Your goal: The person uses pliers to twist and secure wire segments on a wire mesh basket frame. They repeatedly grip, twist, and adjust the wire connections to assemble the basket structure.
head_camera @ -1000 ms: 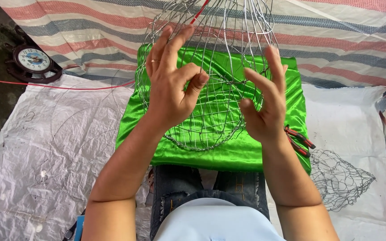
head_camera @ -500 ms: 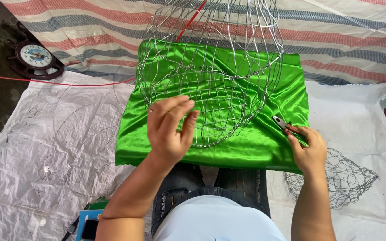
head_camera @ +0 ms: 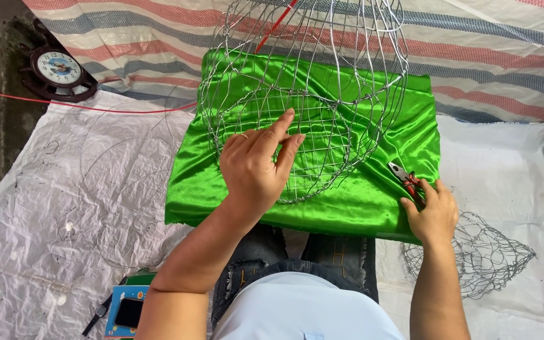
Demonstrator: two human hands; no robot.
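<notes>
Two hands work apart: the left hand [head_camera: 256, 167] pinches the mesh of the wire frame [head_camera: 303, 101], which stands on the green satin cloth [head_camera: 373, 195]; the right hand [head_camera: 432, 214] closes on the red-handled pliers [head_camera: 405, 179] lying there. Judged step: fetching the tool. Next, lift the pliers to the pinched wire. The frame's long axis runs away from the person, rounded end nearest; the plier jaws point up-left.

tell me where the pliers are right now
The pliers lie on the green cloth's right edge, under the right hand, right of the wire frame.
</notes>
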